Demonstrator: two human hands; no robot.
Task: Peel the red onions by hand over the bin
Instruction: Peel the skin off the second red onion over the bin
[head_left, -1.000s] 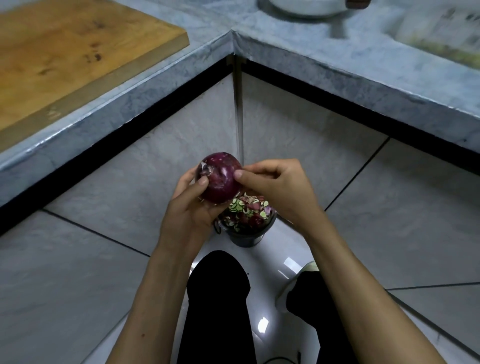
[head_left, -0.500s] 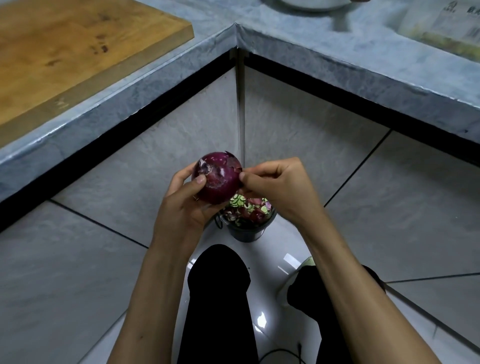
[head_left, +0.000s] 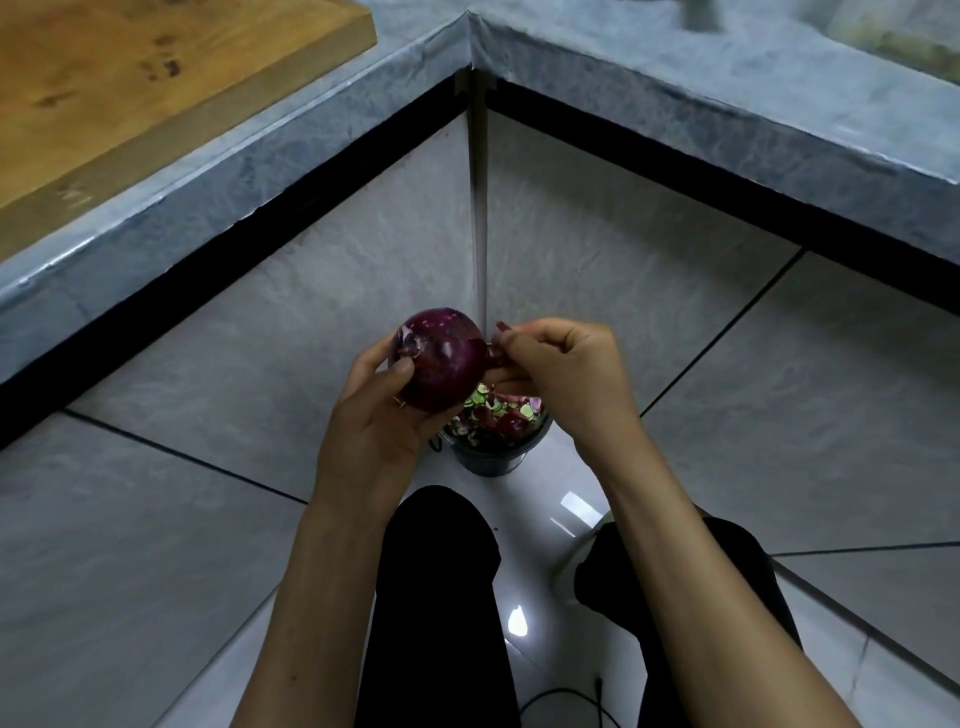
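Note:
My left hand grips a dark red onion from below and the side, thumb on its upper left. Torn bits of pale skin cling near the onion's top. My right hand pinches a small strip of red onion skin at the onion's right side. Both hands hover just above a small dark bin on the floor, filled with red and green vegetable scraps. The hands hide part of the bin.
A grey stone counter wraps round the corner ahead. A wooden cutting board lies on its left arm. Grey tiled panels run below the counter. My legs in black trousers stand behind the bin, and a black cable lies on the floor.
My right hand's fingers have pulled a strip of skin away from the onion's right side. The onion has turned a little in my left hand.

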